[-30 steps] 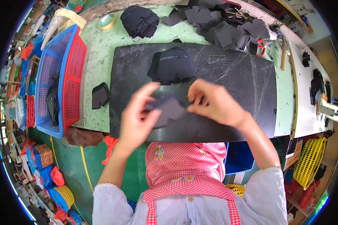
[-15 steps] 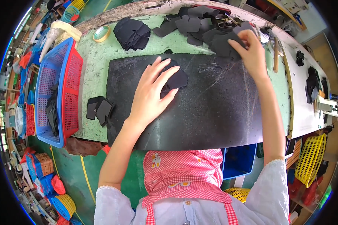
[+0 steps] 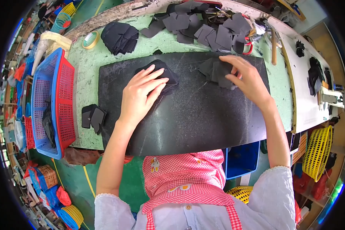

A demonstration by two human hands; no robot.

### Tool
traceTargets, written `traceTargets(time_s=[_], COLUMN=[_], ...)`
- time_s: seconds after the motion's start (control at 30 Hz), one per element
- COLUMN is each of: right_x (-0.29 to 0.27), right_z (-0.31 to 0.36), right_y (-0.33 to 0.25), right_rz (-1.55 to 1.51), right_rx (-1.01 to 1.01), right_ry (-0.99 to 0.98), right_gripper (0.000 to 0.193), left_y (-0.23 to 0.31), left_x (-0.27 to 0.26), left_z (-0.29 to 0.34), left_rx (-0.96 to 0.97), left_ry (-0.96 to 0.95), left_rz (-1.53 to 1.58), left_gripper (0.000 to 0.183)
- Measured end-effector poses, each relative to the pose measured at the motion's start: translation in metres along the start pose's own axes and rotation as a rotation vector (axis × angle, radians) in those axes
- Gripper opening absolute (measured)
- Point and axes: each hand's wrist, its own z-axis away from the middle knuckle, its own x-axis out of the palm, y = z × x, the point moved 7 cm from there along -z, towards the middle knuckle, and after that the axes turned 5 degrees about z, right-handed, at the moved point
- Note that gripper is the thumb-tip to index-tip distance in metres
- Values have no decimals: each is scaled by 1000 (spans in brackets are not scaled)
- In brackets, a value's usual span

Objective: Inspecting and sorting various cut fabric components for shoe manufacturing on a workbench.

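- Resting flat, fingers spread, the left hand [image 3: 142,96] presses a stack of black fabric pieces [image 3: 168,74] on the black mat [image 3: 195,119].
- Right hand [image 3: 246,78] pinches a second black fabric bunch [image 3: 215,71] at the mat's far edge — grip clamped on it.
- One blue-and-red basket [image 3: 61,103] at the left of the table [image 3: 84,69] holds dark cloth [image 3: 48,124].
- Two small black pieces [image 3: 92,117] lie beside the basket.

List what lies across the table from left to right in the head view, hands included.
Blue and red basket → small black pieces → left hand on a black stack → right hand on black pieces → yellow basket.
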Motion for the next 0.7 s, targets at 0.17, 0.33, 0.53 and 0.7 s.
traceTargets(time_s=[0.17, 0.33, 0.53, 0.7], right_x=[-4, -1, -3, -5], right_z=[-8, 1, 4, 2], right_y=[5, -10, -12, -7], right_rz=[232, 420, 365, 311], right_rx=[-98, -207, -170, -185], right_ry=[33, 217, 270, 166], right_gripper=[41, 40, 28, 22], left_y=[-30, -90, -20, -16], left_x=[-14, -33, -59, -27], left_z=[-8, -13, 25, 24], left_rx=[-411, -510, -214, -241], left_ry=[334, 571, 642, 407], left_rz=[160, 545, 240, 228], left_gripper=[18, 30, 19, 10])
